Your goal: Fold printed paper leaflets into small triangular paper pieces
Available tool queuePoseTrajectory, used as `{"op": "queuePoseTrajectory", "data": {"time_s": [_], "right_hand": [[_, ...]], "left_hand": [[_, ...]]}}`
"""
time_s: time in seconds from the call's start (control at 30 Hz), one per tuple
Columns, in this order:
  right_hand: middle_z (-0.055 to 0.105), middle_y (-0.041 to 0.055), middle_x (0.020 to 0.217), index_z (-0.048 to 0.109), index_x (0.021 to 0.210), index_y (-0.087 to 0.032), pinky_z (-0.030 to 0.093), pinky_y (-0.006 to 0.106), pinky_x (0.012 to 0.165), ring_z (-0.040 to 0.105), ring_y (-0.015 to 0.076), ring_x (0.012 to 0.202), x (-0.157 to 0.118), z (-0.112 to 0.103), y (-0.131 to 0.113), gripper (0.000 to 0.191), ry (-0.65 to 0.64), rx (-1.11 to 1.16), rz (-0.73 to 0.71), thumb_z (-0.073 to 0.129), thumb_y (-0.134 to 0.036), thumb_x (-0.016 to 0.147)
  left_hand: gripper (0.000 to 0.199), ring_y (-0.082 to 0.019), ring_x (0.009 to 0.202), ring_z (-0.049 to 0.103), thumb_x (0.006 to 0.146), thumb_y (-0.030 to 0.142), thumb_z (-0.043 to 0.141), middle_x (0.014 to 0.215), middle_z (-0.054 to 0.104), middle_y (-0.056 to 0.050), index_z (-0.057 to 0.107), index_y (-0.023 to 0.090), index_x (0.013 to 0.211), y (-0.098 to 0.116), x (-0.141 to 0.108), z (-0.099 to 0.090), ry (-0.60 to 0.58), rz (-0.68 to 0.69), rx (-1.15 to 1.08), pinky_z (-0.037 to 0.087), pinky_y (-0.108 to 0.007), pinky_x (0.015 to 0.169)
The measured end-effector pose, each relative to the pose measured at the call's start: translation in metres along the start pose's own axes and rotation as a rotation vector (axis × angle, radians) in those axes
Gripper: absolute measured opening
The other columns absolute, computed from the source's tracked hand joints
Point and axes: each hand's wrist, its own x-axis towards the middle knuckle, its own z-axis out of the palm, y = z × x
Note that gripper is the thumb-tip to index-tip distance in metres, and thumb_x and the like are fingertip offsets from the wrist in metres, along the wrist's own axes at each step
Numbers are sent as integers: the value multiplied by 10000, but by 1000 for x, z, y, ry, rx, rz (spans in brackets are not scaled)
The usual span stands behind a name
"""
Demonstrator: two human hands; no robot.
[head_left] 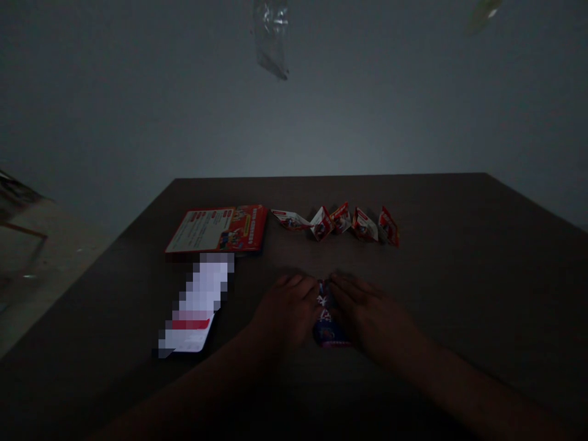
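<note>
A small dark blue and purple packet with white lettering lies on the table in front of me. My left hand is at its left edge, with bent fingers pressed together on it. Over the packet's right side, my right hand has its fingers close together, covering part of it. Both hands appear to hold the packet down from either side. Dim light hides the fingertips and the packet's outer edges.
Beyond my hands, several red and white folded wrappers lie in a row on the dark table. A red flat box or booklet is to their left. Nearer me is a lit phone. Clear plastic hangs on the wall.
</note>
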Motion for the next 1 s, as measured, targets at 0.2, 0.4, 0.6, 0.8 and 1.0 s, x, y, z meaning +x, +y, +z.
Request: {"op": "queuePoseTrajectory", "data": {"time_s": [0.2, 0.4, 0.6, 0.8, 1.0], "right_hand": [[588, 150, 1249, 584, 1186, -91, 468, 410, 939, 560, 276, 1121, 1, -5, -2, 345, -7, -33, 53, 459, -259, 912], [604, 163, 1221, 593, 1174, -79, 461, 442, 933, 559, 295, 1115, 1, -3, -3, 353, -1, -46, 68, 473, -276, 906], [529, 128, 1325, 500, 1281, -81, 384, 415, 1035, 496, 245, 1208, 6, 6, -3, 409, 13, 19, -109, 485, -115, 873], [592, 150, 1247, 548, 1228, -74, 423, 411, 997, 568, 242, 1128, 6, -3, -4, 365, 17, 49, -70, 497, -138, 872], [591, 157, 1246, 567, 1198, -87, 450, 425, 959, 576, 255, 1116, 3, -9, -5, 331, 9, 27, -2, 475, -161, 888]], "left_hand": [[247, -242, 997, 531, 884, 259, 509, 1067, 620, -73, 598, 131, 1076, 2, -1, -7, -18, -26, 29, 428, -398, 864], [230, -241, 1006, 530, 893, 252, 494, 1048, 611, -79, 611, 129, 1049, 5, -3, -3, -8, -55, 57, 416, -398, 884], [246, -233, 1019, 522, 890, 235, 499, 1076, 599, -79, 593, 145, 1099, 7, -3, -1, 1, -69, 49, 408, -387, 886], [224, -227, 990, 517, 887, 269, 509, 1043, 603, -70, 623, 166, 1050, -2, -3, -10, -27, -41, -24, 406, -380, 842], [219, -203, 1001, 502, 889, 289, 524, 1056, 608, -35, 638, 223, 1065, -25, -1, -7, 15, 42, -128, 379, -348, 829]]}}
